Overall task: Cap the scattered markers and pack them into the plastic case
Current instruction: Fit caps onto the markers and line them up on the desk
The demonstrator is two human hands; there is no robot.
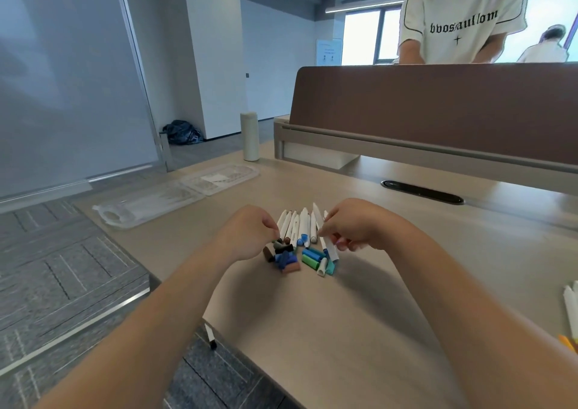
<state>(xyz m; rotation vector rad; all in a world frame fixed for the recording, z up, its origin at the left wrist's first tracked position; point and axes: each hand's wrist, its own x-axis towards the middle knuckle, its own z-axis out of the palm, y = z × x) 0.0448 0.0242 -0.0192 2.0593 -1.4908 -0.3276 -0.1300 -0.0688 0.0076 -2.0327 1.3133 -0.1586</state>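
Note:
Several white-bodied markers (298, 225) lie side by side on the beige table (359, 299), tips toward me. A pile of loose caps (286, 257) in brown, black, blue and pink sits just in front of them, with green and teal caps (314, 258) beside it. My left hand (247, 233) curls at the left end of the row, fingertips pinched at a dark cap by the marker tips. My right hand (353, 227) holds a white marker (328, 247) at the right end of the row. The clear plastic case (175, 196) lies open and flat at the table's far left.
A white cylindrical bottle (249, 136) stands behind the case. A brown desk divider (438, 105) runs across the back, with a person in a white shirt behind it. More markers (570, 311) lie at the right edge. One marker (210, 335) lies below the table's near-left edge.

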